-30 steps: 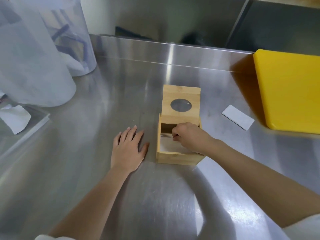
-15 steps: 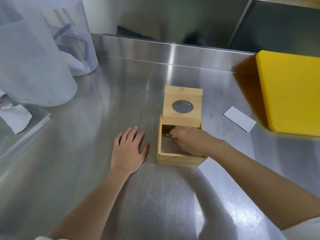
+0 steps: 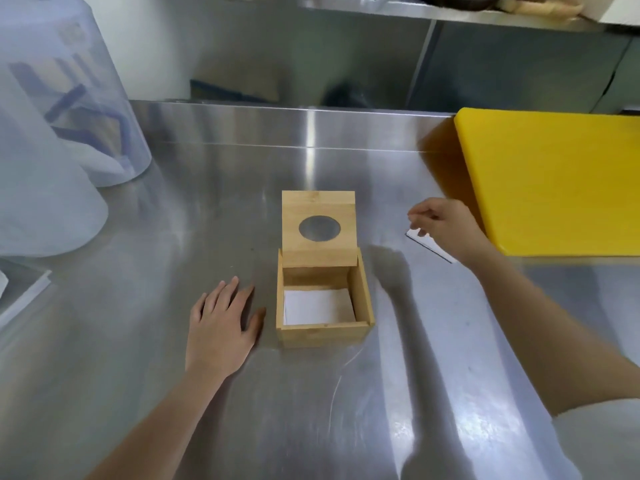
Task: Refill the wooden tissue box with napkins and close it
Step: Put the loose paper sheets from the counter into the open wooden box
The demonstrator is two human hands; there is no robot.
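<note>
Right in the middle of the steel counter (image 3: pixel 346 410) sits the wooden tissue box (image 3: pixel 323 332), lid (image 3: pixel 318 206) flipped up on the far side so the oval hole faces the camera. One white napkin (image 3: pixel 317 306) lies flat on the bottom, so it looks like the refill has only just started and the box is nowhere near full.

Now the hands. Left hand (image 3: pixel 221 327) is flat on the counter, palm down, fingers spread, just beside the box's left wall but not touching it and holding nothing. Right hand (image 3: pixel 441 221) is off to the right and a bit farther back, hovering low over a second napkin (image 3: pixel 434 249) that lies flat near the edge of the yellow cutting board (image 3: pixel 554 181). Its fingers are curled loosely with thumb and forefinger close together like a pinch about to land. Can't tell if it's actually touching the paper yet, and I don't see anything gripped.

So the bit that matters: that loose napkin is on the right side of the box, way closer to the right hand. Its long edge runs diagonally, near-right to far-left. My guess is the right hand picks it up and carries it leftward and toward the body into the open box, while the left is handy for steadying things.
</note>
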